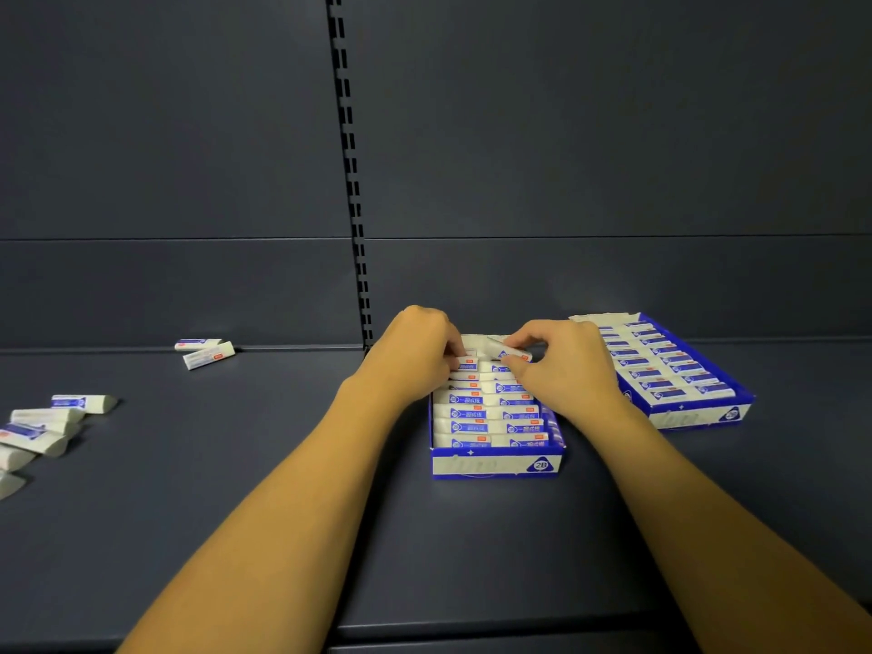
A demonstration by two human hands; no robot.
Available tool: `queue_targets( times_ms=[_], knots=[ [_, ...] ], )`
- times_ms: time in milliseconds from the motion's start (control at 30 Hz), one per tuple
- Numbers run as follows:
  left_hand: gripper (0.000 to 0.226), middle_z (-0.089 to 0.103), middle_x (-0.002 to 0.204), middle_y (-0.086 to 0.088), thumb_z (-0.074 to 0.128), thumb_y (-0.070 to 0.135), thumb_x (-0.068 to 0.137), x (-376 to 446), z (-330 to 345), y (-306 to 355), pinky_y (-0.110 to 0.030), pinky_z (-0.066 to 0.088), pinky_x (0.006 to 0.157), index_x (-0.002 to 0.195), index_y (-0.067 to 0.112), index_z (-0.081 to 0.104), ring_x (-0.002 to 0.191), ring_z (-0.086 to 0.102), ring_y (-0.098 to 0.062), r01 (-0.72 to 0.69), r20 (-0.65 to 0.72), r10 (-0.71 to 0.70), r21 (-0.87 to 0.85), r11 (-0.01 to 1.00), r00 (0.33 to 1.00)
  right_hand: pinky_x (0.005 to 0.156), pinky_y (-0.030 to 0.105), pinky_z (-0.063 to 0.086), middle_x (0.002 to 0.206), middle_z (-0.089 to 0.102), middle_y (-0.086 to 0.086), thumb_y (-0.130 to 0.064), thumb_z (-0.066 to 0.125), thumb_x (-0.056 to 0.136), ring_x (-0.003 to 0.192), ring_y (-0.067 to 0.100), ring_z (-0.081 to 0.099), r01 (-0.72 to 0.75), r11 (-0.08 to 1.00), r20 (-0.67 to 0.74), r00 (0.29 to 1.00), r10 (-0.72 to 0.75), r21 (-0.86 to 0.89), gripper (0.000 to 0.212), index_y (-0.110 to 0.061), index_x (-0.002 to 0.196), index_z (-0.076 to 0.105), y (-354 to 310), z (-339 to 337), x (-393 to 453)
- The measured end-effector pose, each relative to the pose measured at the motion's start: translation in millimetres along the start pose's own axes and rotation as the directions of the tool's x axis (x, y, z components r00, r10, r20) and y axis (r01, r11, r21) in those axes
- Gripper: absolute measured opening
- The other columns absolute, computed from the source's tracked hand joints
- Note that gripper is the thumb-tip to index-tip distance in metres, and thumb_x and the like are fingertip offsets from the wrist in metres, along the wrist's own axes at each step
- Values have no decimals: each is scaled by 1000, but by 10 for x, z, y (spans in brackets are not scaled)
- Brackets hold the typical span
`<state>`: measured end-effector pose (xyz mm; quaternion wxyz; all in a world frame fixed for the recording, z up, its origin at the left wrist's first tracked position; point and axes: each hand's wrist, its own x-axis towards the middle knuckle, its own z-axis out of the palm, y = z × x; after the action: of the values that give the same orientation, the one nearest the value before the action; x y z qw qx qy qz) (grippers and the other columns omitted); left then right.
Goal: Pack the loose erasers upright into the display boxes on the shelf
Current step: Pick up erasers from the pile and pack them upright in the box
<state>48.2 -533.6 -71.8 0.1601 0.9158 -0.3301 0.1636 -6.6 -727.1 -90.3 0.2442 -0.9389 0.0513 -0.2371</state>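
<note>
A blue and white display box (498, 464) marked 2B stands in the middle of the dark shelf, with two columns of upright erasers in it. My left hand (417, 354) curls its fingers on an eraser (465, 362) at the back of the left column. My right hand (564, 365) pinches another eraser (512, 352), tilted, over the back of the right column. A second display box (693, 413), full of upright erasers, sits to the right. Loose erasers lie flat at the far left (42, 431), and two more (205, 352) lie near the back wall.
The dark shelf (283, 441) runs wide, with a back wall and a slotted upright post (351, 181) behind the boxes. The shelf's front edge (472, 634) is near the bottom of the view.
</note>
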Motion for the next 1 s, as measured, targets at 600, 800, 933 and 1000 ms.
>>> queue_targets(
  times_ms=[600, 800, 933, 1000],
  knots=[
    [15, 69, 105, 5, 74, 21, 89, 3, -6, -56, -31, 46, 94, 103, 23, 79, 104, 53, -13, -16, 11, 16, -17, 1000, 1000, 76, 22, 43, 118, 70, -6, -37, 75, 87, 98, 8, 59, 48, 994, 3, 999, -48, -103, 23, -27, 108, 73, -45, -34, -9],
    [18, 68, 107, 6, 72, 24, 90, -2, -29, -53, -28, 48, 93, 108, 23, 78, 104, 53, -11, -7, 38, 8, -26, 1000, 999, 78, 22, 44, 118, 69, -6, -36, 75, 87, 99, 9, 59, 57, 991, 10, 998, -56, -120, 22, -26, 107, 73, -57, -41, -9],
    [22, 68, 111, 7, 70, 22, 92, -7, -40, -59, -27, 48, 93, 112, 24, 76, 104, 52, -9, -9, 54, 10, -24, 1000, 998, 79, 23, 45, 118, 68, -6, -36, 75, 88, 100, 10, 60, 62, 990, 19, 998, -60, -129, 23, -27, 108, 73, -69, -41, -2],
    [22, 68, 112, 6, 70, 21, 92, -9, -39, -57, -26, 48, 92, 113, 24, 76, 103, 51, -8, -12, 49, 13, -27, 1000, 999, 79, 23, 45, 117, 68, -6, -36, 75, 88, 99, 9, 58, 66, 990, 18, 998, -64, -127, 22, -27, 108, 73, -68, -39, 0]
  ],
)
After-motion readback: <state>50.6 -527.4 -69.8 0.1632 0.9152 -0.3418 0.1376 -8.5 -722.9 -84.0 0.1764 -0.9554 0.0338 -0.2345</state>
